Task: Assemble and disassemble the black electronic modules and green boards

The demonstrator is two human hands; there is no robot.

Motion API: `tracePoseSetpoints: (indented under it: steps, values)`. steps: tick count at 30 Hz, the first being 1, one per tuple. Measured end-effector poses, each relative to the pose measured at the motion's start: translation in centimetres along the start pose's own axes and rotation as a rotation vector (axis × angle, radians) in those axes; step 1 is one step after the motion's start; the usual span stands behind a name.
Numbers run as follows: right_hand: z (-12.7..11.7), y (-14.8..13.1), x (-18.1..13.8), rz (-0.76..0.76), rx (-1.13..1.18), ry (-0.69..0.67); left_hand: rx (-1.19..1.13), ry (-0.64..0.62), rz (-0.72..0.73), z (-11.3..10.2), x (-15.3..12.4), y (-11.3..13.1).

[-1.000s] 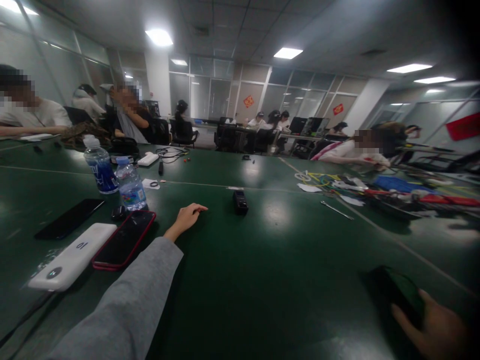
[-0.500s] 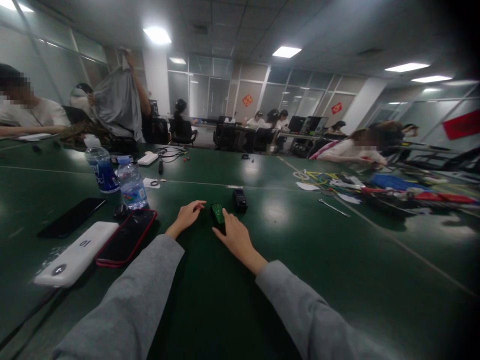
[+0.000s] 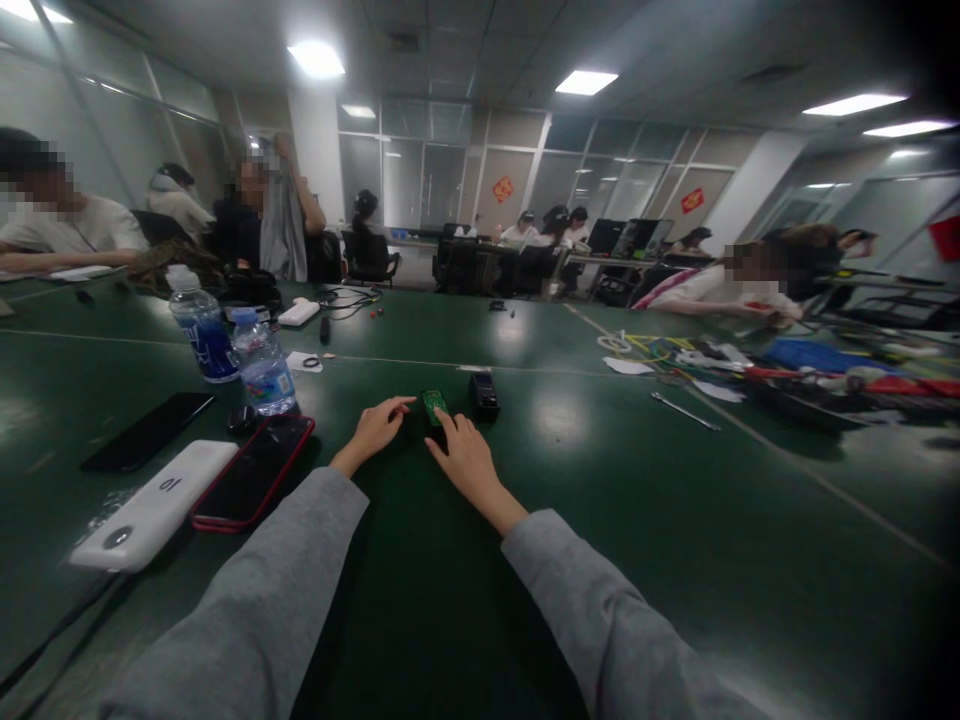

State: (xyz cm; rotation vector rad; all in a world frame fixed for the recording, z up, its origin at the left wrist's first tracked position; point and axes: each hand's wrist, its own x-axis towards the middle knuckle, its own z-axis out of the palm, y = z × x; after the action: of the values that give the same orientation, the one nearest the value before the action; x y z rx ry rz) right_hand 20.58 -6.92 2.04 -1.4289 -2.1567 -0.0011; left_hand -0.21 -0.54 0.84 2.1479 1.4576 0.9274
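Note:
A small green circuit board (image 3: 432, 403) with a dark edge is in front of me at mid-table. My right hand (image 3: 469, 462) reaches it from the right, index finger on the board's near end and thumb apart below it. Its other fingers are loosely extended. On the left, my left hand (image 3: 373, 432) is held with the index finger pointing at the board, a small gap between them, and the thumb apart. Just right of the board is a black box-like housing (image 3: 484, 396), which neither hand touches.
To the left are two bottles (image 3: 264, 375), a red-edged phone (image 3: 255, 472), a black phone (image 3: 150, 430) and a white power bank (image 3: 154, 508) with a cord. A wrench (image 3: 684, 411) lies right, near a pile of cables and tools (image 3: 795, 375). Other people sit around.
My right hand has shifted slightly left, its index finger now lower on the board. My left hand is almost unmoved. In the background, a person's raised grey cloth has swung and narrowed.

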Motion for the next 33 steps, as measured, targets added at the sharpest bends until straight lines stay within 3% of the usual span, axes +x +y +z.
tracePoseSetpoints:
  steps: [12,21,24,27,30,33]
  values:
    - [-0.2,-0.2,-0.1,0.007,0.004,0.025,-0.005,0.006,0.010,0.0,0.0,0.0]
    - [0.5,-0.5,1.0,0.104,0.170,0.085,0.014,-0.008,-0.019,0.0,0.0,0.3]
    - [0.4,-0.1,1.3,0.171,0.410,0.127,-0.023,0.000,-0.045,-0.1,-0.1,0.4]
    - [0.5,0.6,1.9,0.334,0.871,0.152,-0.139,0.015,-0.107,0.0,0.1,0.6]
    - [0.9,0.8,2.7,0.546,1.416,0.130,-0.425,0.007,-0.178,0.6,0.6,1.1]
    - [0.9,0.1,3.2,0.705,1.784,0.116,-0.732,-0.037,-0.221,1.5,1.1,2.1]
